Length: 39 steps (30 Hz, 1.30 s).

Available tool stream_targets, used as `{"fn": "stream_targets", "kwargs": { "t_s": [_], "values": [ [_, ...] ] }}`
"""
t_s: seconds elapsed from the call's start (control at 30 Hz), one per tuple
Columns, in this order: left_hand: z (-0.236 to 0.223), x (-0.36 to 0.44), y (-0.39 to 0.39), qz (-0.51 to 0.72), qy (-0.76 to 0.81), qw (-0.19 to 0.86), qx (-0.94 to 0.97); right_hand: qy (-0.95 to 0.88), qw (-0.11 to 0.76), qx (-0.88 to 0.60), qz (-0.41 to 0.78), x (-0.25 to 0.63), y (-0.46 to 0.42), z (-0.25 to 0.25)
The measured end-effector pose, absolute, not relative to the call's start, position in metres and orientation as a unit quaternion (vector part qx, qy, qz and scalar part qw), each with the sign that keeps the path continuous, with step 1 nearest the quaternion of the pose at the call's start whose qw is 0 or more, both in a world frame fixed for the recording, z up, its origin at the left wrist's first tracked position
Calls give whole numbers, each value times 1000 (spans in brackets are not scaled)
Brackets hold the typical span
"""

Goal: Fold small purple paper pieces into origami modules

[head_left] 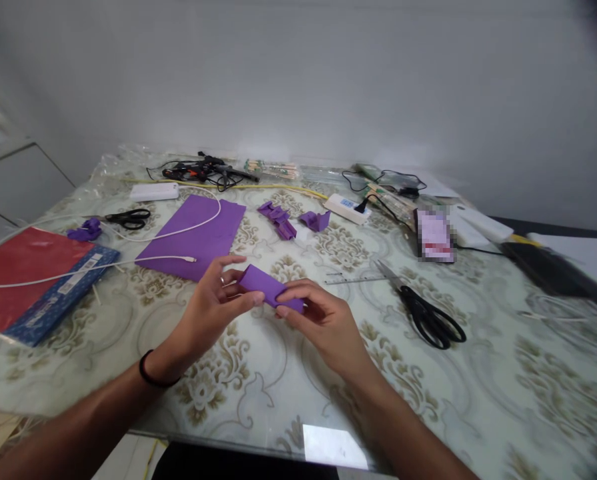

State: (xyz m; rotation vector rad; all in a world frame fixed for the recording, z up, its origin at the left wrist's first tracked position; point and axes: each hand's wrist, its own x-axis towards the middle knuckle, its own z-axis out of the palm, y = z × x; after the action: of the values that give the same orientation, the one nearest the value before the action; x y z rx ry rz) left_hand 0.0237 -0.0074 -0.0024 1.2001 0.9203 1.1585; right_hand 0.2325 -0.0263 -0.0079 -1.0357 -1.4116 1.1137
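Between both hands is a small rolled or folded strip of purple paper (265,285), held just above the patterned tabletop. My left hand (217,293) grips its left end, thumb in front and fingers behind. At the right end, my right hand (321,311) pinches it with thumb and fingers. Beyond them lie a folded purple paper piece (278,221) and a smaller one (315,220). A large purple sheet (203,227) rests behind my left hand, with a white cable (178,259) across it. Black-handled scissors (426,310) lie open to the right, near a clear ruler (353,277).
At the left are a red and blue packet (43,280), crumpled purple paper (85,230), a second pair of scissors (128,218) and a white power bank (154,192). Farther back are tangled black cables (208,171) and a power strip (347,208). A phone (434,235) lies right.
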Motion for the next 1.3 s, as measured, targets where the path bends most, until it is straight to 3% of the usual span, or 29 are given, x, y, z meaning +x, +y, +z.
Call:
{"fn": "stream_targets", "kwargs": {
  "t_s": [0.17, 0.43, 0.57, 1.03, 1.3],
  "values": [
    [-3, 23, -9, 413, 424, 567, 573, -595, 513, -422, 452, 226, -30, -9],
    [13, 26, -18, 376, 439, 312, 754, -577, 512, -441, 459, 227, -32, -11],
    [13, 28, -21, 376, 380, 253, 807, -610, 512, -433, 423, 230, -32, -6],
    [14, 24, -25, 333, 408, 325, 786, -553, 535, -395, 502, 228, -39, -1],
    [21, 25, -24, 344, 395, 432, 734, -534, 517, -385, 547, 228, -40, 1]
  ]
}}
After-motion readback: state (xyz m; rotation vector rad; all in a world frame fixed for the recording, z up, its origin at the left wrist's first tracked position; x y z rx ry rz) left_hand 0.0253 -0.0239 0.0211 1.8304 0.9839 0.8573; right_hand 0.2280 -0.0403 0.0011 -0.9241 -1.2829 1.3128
